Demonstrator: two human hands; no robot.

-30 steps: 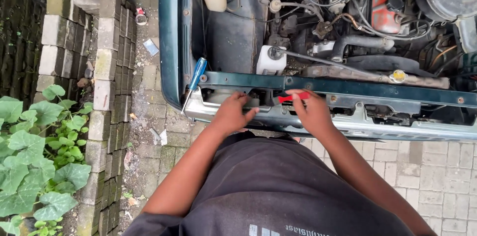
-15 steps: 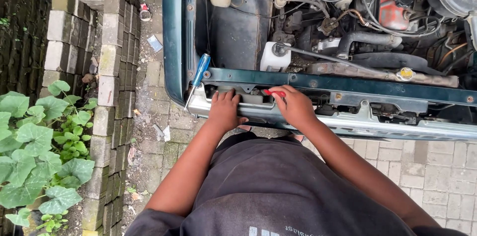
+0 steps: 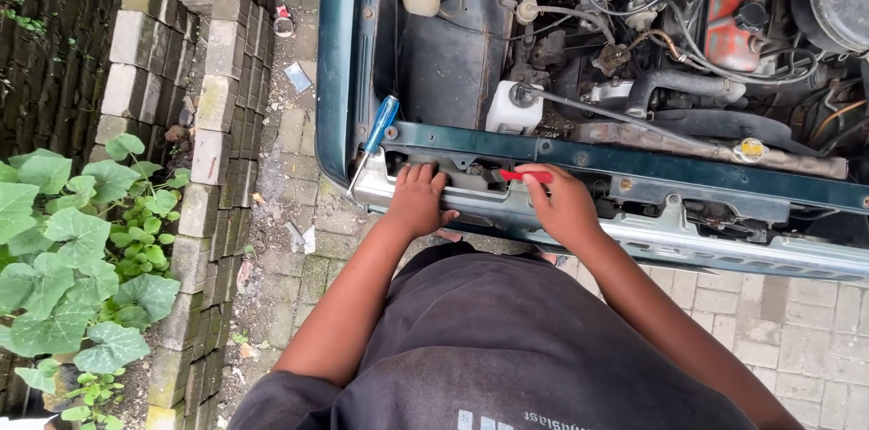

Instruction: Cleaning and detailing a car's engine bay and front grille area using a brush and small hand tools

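Right hand [image 3: 563,205] grips my red-handled tool [image 3: 527,176], left hand [image 3: 418,202] flat on the bumper [image 3: 688,240]; I judge a slip could knock the blue screwdriver [image 3: 377,133] off.

Left hand [image 3: 418,201]: shifted from gripping the panel [image 3: 634,235] edge to lying flat, fingers over the top. Right hand [image 3: 563,206]: red tool [image 3: 526,176] now more exposed.

Open paving [image 3: 290,213] left of the car, blue-handled screwdriver [image 3: 378,129] lying on the front crossmember [image 3: 688,169], hoses [image 3: 688,86] crowding behind
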